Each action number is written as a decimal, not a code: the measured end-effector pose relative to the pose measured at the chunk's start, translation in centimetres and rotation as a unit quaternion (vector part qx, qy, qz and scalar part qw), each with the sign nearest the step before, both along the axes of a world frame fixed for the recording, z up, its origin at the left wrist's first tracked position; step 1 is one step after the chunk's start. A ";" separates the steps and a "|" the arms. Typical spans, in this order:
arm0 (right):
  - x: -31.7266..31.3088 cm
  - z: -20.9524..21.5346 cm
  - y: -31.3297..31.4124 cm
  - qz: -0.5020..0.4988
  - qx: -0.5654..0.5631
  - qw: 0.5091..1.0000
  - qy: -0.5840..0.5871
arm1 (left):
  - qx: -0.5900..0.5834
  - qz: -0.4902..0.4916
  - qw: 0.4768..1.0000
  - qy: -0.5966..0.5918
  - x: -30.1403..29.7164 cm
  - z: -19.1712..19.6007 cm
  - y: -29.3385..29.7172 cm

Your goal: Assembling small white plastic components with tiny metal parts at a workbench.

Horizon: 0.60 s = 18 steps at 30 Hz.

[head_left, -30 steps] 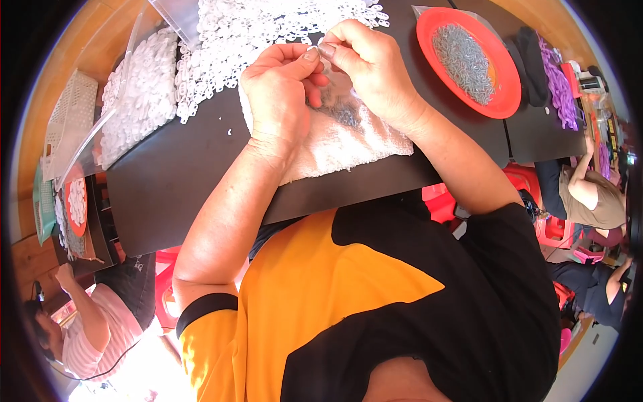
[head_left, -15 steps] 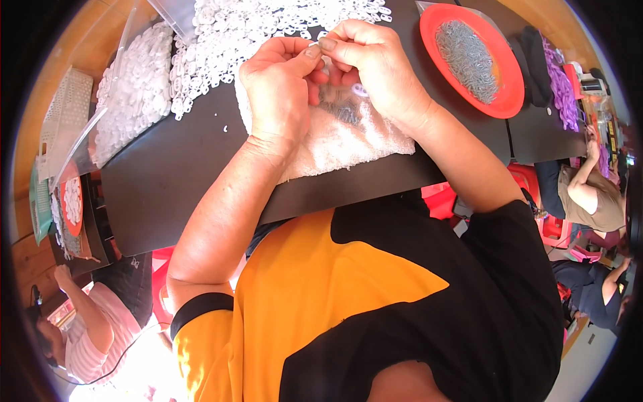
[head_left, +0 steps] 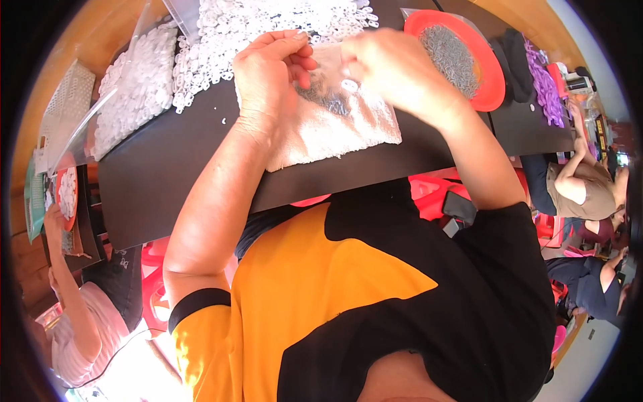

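My left hand (head_left: pixel 271 74) is raised over the left edge of a pale pink towel (head_left: pixel 328 144), thumb and forefinger pinched together. Whatever sits between those fingertips is too small to make out. To its right, my right hand (head_left: pixel 392 70) is smeared by motion, so its fingers cannot be read. A small heap of grey metal pieces (head_left: pixel 331 104) lies on the towel between the hands. Beside it is a small white plastic piece (head_left: pixel 349 85) with an opening in it. Many similar white pieces (head_left: pixel 268 20) are spread just beyond the hands.
A red oval plate (head_left: pixel 494 94) of grey metal pieces (head_left: pixel 450 60) stands at the far right. Left, a clear bag (head_left: pixel 137 87) bulges with white pieces. Purple pieces (head_left: pixel 546 87) lie on the neighbouring table. People sit at both sides; a red stool (head_left: pixel 429 191) is by the table edge.
My hands, which met at the fingertips, have come apart. The right one has shifted slightly right and blurs; the left has moved a little left and up.
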State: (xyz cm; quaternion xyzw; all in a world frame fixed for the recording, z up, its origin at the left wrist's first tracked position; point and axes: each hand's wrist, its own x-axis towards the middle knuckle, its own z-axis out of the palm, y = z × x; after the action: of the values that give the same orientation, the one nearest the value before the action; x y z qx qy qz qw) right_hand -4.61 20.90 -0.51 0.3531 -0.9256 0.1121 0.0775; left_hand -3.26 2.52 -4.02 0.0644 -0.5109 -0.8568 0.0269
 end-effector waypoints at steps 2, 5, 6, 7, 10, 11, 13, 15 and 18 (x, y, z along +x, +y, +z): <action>0.7 -0.7 -0.1 -0.025 0.089 0.995 -0.031 | 0.023 -0.015 1.000 -0.006 0.0 -0.1 0.2; 1.6 -2.2 0.2 -0.007 0.072 0.997 -0.027 | 0.038 -0.029 0.999 0.000 -0.1 0.0 0.1; 1.7 -2.7 0.3 -0.002 0.029 1.000 0.003 | 0.039 -0.028 0.999 0.002 -0.1 0.0 0.1; 1.7 -2.9 0.4 0.002 -0.015 0.999 0.033 | 0.036 -0.034 0.999 0.001 -0.1 0.2 0.2; 1.6 -2.4 0.4 -0.004 -0.158 0.987 -0.006 | 0.029 -0.046 0.999 -0.001 0.2 0.2 0.2; 1.2 -1.4 0.5 -0.034 -0.236 0.965 -0.112 | 0.027 -0.052 0.998 -0.001 0.2 0.3 0.2; -0.9 -0.9 0.4 0.005 -0.396 0.895 -0.206 | 0.034 -0.055 0.998 0.004 0.0 0.1 0.1; -1.3 0.4 0.0 -0.019 -0.427 0.860 -0.278 | 0.040 -0.058 0.997 0.008 0.0 0.1 0.0; -1.8 0.5 -0.9 -0.037 -0.491 0.809 -0.320 | 0.041 -0.053 0.998 0.009 -0.2 0.2 0.0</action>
State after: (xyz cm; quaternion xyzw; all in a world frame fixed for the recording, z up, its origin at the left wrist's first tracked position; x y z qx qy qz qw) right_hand -6.42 20.05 -0.03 0.1775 -0.7317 0.6557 -0.0559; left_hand -3.46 2.53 -3.85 0.0306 -0.4782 -0.8776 -0.0169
